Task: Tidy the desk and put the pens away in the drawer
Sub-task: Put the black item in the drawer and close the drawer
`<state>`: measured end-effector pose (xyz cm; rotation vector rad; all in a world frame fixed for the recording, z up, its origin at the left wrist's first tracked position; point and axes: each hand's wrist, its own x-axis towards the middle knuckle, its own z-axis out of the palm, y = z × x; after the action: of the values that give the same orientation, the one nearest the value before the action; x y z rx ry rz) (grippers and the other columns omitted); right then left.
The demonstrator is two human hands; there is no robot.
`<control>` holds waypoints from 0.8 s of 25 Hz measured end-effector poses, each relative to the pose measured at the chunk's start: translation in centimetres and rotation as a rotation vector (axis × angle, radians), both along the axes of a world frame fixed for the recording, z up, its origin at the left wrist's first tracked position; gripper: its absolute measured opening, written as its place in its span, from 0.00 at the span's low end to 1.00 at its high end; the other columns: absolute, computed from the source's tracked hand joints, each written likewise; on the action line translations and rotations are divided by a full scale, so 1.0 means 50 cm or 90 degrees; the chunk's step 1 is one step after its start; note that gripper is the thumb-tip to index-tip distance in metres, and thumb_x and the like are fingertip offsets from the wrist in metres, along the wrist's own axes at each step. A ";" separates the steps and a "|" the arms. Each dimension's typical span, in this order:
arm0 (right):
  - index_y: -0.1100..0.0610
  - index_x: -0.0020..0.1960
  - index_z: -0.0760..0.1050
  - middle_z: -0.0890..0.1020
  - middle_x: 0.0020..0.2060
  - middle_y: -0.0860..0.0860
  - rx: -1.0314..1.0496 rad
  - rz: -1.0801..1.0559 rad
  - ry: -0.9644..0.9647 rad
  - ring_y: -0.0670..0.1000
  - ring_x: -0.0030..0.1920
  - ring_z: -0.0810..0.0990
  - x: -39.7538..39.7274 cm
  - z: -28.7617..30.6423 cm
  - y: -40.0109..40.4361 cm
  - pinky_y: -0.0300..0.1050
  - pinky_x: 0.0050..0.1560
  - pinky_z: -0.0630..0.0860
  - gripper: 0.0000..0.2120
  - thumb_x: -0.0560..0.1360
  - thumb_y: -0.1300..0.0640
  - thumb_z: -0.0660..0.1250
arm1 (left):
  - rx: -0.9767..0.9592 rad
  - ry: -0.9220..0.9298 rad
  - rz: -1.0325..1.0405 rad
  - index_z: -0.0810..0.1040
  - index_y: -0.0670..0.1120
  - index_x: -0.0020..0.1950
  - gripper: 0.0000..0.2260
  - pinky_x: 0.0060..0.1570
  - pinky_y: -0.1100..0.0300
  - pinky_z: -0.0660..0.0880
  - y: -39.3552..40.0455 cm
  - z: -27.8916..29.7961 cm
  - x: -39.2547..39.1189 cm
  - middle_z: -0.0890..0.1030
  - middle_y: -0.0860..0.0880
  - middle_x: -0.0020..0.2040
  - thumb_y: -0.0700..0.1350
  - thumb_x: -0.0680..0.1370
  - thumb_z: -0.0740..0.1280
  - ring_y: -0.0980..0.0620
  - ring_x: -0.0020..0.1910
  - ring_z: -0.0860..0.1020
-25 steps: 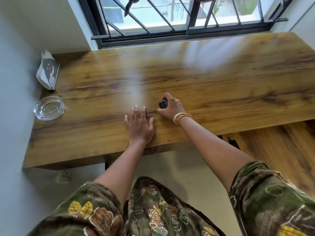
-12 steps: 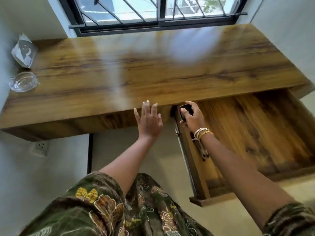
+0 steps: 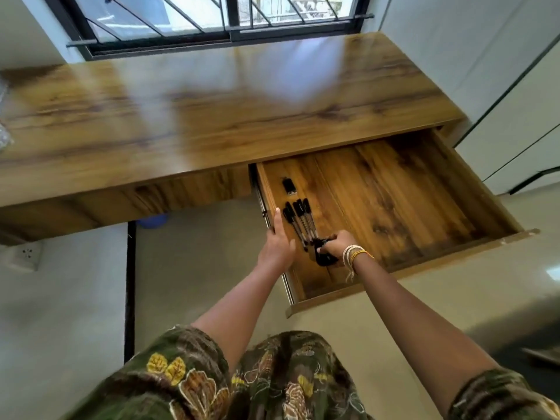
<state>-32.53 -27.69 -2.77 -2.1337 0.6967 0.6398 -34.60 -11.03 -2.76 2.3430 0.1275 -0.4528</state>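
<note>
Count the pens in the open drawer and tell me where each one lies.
4, as far as shows: the pens lie side by side in a fan by the drawer left wall, caps toward the desk, tips under the right hand. It may hide more.

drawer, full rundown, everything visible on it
The drawer is wide and shallow, in wood-grain brown that matches the desk, and it is pulled far out from under the desk's right part. A metal slide rail runs along its left side. Inside, near the left wall, lie a fan of pens with black caps and a small dark thing beyond them. The left hand rests on the left wall; the right hand grips something black inside. The rest of the floor is bare wood.
</note>
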 end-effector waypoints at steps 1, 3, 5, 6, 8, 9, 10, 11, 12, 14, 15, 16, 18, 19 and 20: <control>0.62 0.51 0.75 0.80 0.49 0.58 -0.010 0.006 0.017 0.58 0.50 0.79 -0.006 -0.002 -0.005 0.54 0.56 0.78 0.17 0.67 0.59 0.77 | -0.010 0.005 0.001 0.32 0.59 0.76 0.38 0.51 0.48 0.78 -0.002 -0.002 -0.002 0.65 0.36 0.71 0.48 0.81 0.59 0.43 0.55 0.77; 0.64 0.56 0.74 0.79 0.53 0.59 -0.024 0.008 0.043 0.60 0.55 0.78 -0.012 -0.011 -0.014 0.53 0.57 0.77 0.23 0.66 0.58 0.78 | -0.023 0.017 0.009 0.30 0.60 0.76 0.37 0.46 0.51 0.78 -0.002 -0.002 0.002 0.65 0.35 0.71 0.47 0.81 0.58 0.46 0.50 0.78; 0.64 0.60 0.73 0.79 0.55 0.59 -0.032 0.033 0.060 0.61 0.57 0.78 -0.020 -0.012 -0.019 0.53 0.57 0.77 0.28 0.65 0.55 0.79 | -0.028 0.027 0.009 0.29 0.59 0.76 0.38 0.40 0.56 0.76 -0.003 -0.002 0.005 0.65 0.35 0.71 0.46 0.82 0.58 0.49 0.45 0.77; 0.63 0.59 0.73 0.79 0.55 0.58 -0.030 0.048 0.062 0.60 0.56 0.78 -0.023 -0.018 -0.023 0.54 0.57 0.78 0.29 0.64 0.54 0.79 | -0.027 0.029 0.006 0.29 0.59 0.75 0.38 0.39 0.57 0.75 -0.003 -0.001 0.006 0.64 0.35 0.72 0.46 0.82 0.58 0.49 0.45 0.77; 0.62 0.59 0.75 0.80 0.56 0.58 -0.014 0.052 0.058 0.59 0.55 0.79 -0.027 -0.024 -0.026 0.55 0.58 0.77 0.28 0.64 0.53 0.80 | -0.018 0.039 -0.004 0.28 0.60 0.75 0.38 0.39 0.57 0.77 -0.002 -0.003 0.009 0.65 0.35 0.71 0.47 0.82 0.58 0.49 0.43 0.78; 0.62 0.60 0.75 0.80 0.57 0.59 -0.010 0.053 0.046 0.59 0.57 0.79 -0.030 -0.025 -0.025 0.53 0.59 0.76 0.27 0.65 0.55 0.79 | -0.010 0.047 -0.010 0.27 0.60 0.74 0.39 0.41 0.55 0.79 -0.002 -0.005 0.010 0.67 0.34 0.70 0.47 0.82 0.58 0.49 0.43 0.78; 0.63 0.61 0.75 0.80 0.58 0.59 -0.009 0.057 0.035 0.59 0.58 0.78 -0.032 -0.027 -0.023 0.52 0.60 0.75 0.27 0.66 0.56 0.78 | -0.004 0.050 -0.012 0.26 0.60 0.74 0.39 0.43 0.54 0.80 -0.002 -0.007 0.010 0.68 0.34 0.68 0.48 0.82 0.58 0.48 0.43 0.79; 0.63 0.63 0.75 0.80 0.59 0.59 -0.009 0.058 0.028 0.59 0.59 0.78 -0.034 -0.026 -0.022 0.51 0.61 0.75 0.26 0.67 0.57 0.77 | -0.001 0.052 -0.011 0.25 0.60 0.73 0.39 0.46 0.52 0.80 -0.003 -0.009 0.011 0.68 0.34 0.68 0.48 0.82 0.58 0.47 0.45 0.79; 0.63 0.64 0.75 0.80 0.60 0.59 -0.006 0.060 0.021 0.59 0.59 0.78 -0.034 -0.029 -0.021 0.50 0.62 0.74 0.26 0.68 0.58 0.77 | -0.004 0.056 -0.007 0.25 0.60 0.73 0.39 0.48 0.50 0.80 -0.004 -0.009 0.011 0.68 0.34 0.68 0.48 0.82 0.58 0.46 0.47 0.79; 0.62 0.63 0.76 0.81 0.58 0.59 -0.004 0.058 0.004 0.59 0.58 0.79 -0.034 -0.031 -0.022 0.49 0.61 0.75 0.23 0.70 0.58 0.75 | -0.011 0.068 0.001 0.25 0.60 0.73 0.39 0.47 0.51 0.80 -0.007 -0.007 0.012 0.67 0.34 0.69 0.48 0.82 0.57 0.45 0.48 0.79; 0.62 0.62 0.77 0.81 0.57 0.59 -0.006 0.056 -0.002 0.59 0.58 0.79 -0.035 -0.028 -0.023 0.48 0.60 0.75 0.21 0.71 0.58 0.74 | -0.014 0.074 0.002 0.25 0.60 0.73 0.39 0.43 0.54 0.79 -0.008 -0.006 0.012 0.67 0.34 0.69 0.48 0.82 0.57 0.46 0.46 0.79; 0.62 0.61 0.77 0.81 0.57 0.59 -0.012 0.053 -0.007 0.59 0.58 0.79 -0.036 -0.029 -0.026 0.48 0.59 0.75 0.20 0.71 0.57 0.74 | -0.018 0.078 0.002 0.24 0.60 0.73 0.39 0.38 0.58 0.77 -0.009 -0.002 0.011 0.66 0.34 0.70 0.47 0.82 0.57 0.48 0.43 0.79; 0.60 0.61 0.78 0.81 0.58 0.58 -0.028 0.055 -0.015 0.58 0.59 0.78 -0.038 -0.028 -0.035 0.45 0.58 0.74 0.19 0.72 0.57 0.73 | -0.024 0.084 0.004 0.24 0.60 0.73 0.39 0.33 0.61 0.74 -0.009 -0.004 0.014 0.66 0.33 0.71 0.46 0.83 0.56 0.51 0.40 0.77; 0.60 0.61 0.78 0.81 0.58 0.57 -0.037 0.060 -0.017 0.58 0.59 0.78 -0.041 -0.023 -0.041 0.44 0.57 0.73 0.19 0.72 0.57 0.73 | -0.027 0.088 0.007 0.23 0.61 0.72 0.39 0.35 0.59 0.76 -0.009 -0.006 0.015 0.67 0.33 0.70 0.46 0.82 0.56 0.49 0.40 0.78; 0.60 0.62 0.77 0.80 0.58 0.58 -0.047 0.063 -0.018 0.58 0.60 0.78 -0.044 -0.021 -0.047 0.43 0.56 0.72 0.19 0.73 0.57 0.72 | -0.022 0.093 0.005 0.22 0.62 0.70 0.40 0.39 0.55 0.79 -0.010 -0.008 0.017 0.69 0.33 0.68 0.46 0.82 0.56 0.46 0.43 0.80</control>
<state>-34.71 -30.04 -3.81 -2.2523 0.6113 0.6439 -33.76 -11.51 -3.15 2.2739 0.1955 -0.6176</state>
